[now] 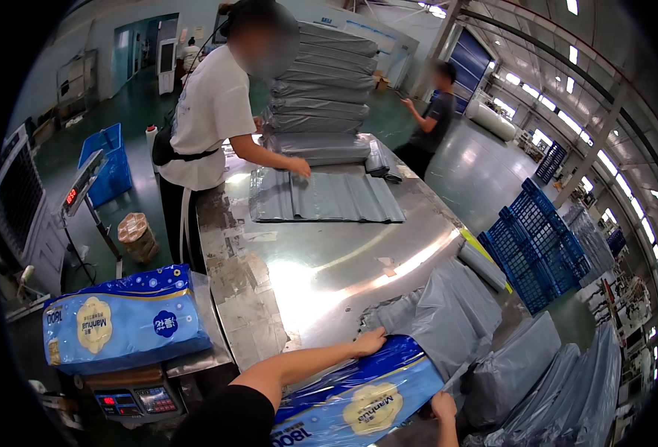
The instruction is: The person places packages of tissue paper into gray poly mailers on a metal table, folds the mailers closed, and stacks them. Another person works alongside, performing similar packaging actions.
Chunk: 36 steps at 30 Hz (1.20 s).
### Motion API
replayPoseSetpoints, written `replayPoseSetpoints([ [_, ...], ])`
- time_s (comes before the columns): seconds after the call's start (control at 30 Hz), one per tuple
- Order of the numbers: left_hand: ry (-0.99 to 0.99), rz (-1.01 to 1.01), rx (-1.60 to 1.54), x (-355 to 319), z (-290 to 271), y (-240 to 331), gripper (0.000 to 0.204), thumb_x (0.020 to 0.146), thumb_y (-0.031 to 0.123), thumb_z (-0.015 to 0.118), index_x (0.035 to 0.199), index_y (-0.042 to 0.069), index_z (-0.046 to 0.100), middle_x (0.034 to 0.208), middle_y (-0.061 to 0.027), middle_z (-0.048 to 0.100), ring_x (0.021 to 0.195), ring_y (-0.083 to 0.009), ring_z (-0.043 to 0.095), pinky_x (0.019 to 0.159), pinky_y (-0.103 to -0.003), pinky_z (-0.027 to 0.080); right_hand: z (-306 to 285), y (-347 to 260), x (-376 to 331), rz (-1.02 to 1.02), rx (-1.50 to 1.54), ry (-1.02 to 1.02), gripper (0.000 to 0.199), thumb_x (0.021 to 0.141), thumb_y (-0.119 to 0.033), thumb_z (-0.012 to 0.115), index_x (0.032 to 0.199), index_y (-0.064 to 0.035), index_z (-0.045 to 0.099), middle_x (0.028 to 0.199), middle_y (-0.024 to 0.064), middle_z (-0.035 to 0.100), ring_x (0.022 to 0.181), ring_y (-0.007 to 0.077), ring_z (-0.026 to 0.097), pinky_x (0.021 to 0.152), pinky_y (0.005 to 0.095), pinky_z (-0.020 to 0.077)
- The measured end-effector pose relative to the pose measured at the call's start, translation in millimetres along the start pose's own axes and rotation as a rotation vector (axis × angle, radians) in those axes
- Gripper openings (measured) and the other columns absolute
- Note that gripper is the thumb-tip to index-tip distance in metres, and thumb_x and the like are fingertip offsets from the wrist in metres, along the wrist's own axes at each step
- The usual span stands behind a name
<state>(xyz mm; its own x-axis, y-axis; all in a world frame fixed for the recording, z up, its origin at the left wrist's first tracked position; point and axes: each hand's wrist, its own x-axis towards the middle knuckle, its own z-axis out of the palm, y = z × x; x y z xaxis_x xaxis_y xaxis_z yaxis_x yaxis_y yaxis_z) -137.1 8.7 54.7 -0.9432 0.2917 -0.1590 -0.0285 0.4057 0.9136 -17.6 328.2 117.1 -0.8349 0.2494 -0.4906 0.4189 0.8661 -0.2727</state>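
A blue tissue pack (370,408) with a pale yellow flower-shaped patch lies at the near edge of the metal table. Its right end sits inside the mouth of a grey plastic bag (455,313), which spreads away to the right. My left hand (370,342) reaches across the pack; its fingers are curled on the bag's edge at the pack's far side. At the pack's near right corner, my right hand (443,407) pinches the bag's other edge. The pack hides part of my left fingertips.
Another tissue pack (124,320) rests on a scale (139,398) at left. Across the metal table (329,276), a co-worker's hand (297,167) touches flat grey bags (329,197) beside a tall bag stack (318,89). Grey bags (560,387) hang at right, near blue pallets (533,246).
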Motion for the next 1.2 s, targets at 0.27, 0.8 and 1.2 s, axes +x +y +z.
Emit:
replayPoseSetpoints([
  [0.27, 0.025, -0.069, 0.090, -22.6, 39.0, -75.3, 0.036, 0.082, 0.026, 0.053, 0.110, 0.008, 0.068, 0.106, -0.0244, 0.066, 0.099, -0.0419, 0.063, 0.088, -0.050, 0.048, 139.2, 55.6, 46.2, -0.374, 0.674, 0.382, 0.046, 0.087, -0.043, 0.059, 0.109, -0.0022, 0.065, 0.097, 0.0177, 0.070, 0.082, 0.0333, 0.068, 0.068, 0.0442, 0.0530],
  [0.8, -0.245, 0.006, 0.409, -300.8, -52.9, -162.7, 0.019, 0.077, 0.015, 0.061, 0.090, 0.002, 0.067, 0.082, -0.0248, 0.065, 0.084, -0.0433, 0.064, 0.075, -0.048, 0.051, 189.5, 4.1, -194.7, -0.628, -0.214, -0.130, 0.023, 0.083, -0.026, 0.058, 0.095, -0.0088, 0.066, 0.092, 0.0161, 0.067, 0.088, 0.0368, 0.064, 0.074, 0.0490, 0.0509],
  [1.2, -0.612, -0.146, 0.463, -387.8, -89.2, -55.3, 0.015, 0.075, 0.013, 0.065, 0.070, -0.001, 0.068, 0.065, -0.0186, 0.065, 0.059, -0.0322, 0.066, 0.059, -0.041, 0.053, 252.9, 15.7, -279.6, -0.643, 0.218, -0.384, 0.026, 0.085, -0.025, 0.057, 0.095, -0.0038, 0.067, 0.094, 0.0206, 0.067, 0.091, 0.0365, 0.064, 0.077, 0.0460, 0.0506],
])
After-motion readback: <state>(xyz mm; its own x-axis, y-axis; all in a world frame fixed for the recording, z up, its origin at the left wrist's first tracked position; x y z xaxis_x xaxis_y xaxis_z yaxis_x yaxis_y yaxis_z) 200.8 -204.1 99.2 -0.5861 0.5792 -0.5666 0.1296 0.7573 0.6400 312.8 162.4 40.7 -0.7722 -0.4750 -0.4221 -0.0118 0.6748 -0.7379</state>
